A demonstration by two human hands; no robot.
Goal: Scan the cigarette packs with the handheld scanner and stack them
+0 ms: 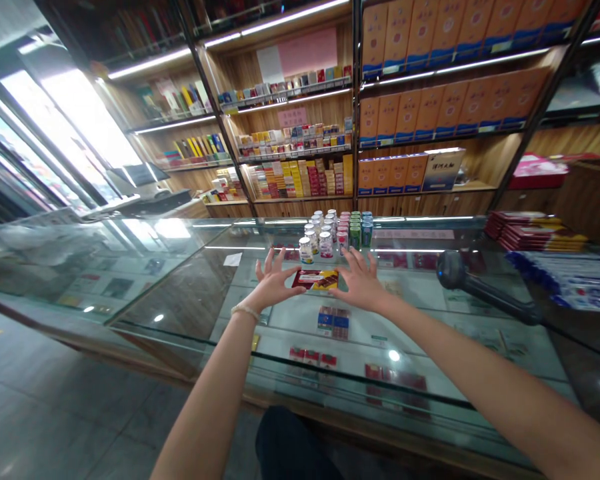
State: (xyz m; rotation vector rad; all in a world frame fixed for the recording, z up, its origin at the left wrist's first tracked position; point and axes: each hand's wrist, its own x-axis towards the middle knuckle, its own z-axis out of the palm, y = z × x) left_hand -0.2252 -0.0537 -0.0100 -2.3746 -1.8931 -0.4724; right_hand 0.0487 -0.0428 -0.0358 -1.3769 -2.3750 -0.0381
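A flat red-and-yellow snack packet [315, 279] with a picture of chocolate-coloured bars is held level over the glass counter. My left hand [273, 285] pinches its left end between thumb and index finger, the other fingers spread upward. At the opposite end, my right hand [363, 283] grips in the same way, also with its remaining fingers raised. Whether the packet touches the glass I cannot tell. Just behind it stand white small bottles [306, 251] in rows, beside pink cans [343, 230] and green cans [355, 233].
A black handheld scanner [485, 290] lies on the counter at right, its cable trailing off. Beyond it are stacked red-and-yellow packets [530, 232] and blue-and-white packets [570, 277]. Cigarette packs [333, 323] show inside the glass case. Shelves with orange boxes [397, 120] rise behind.
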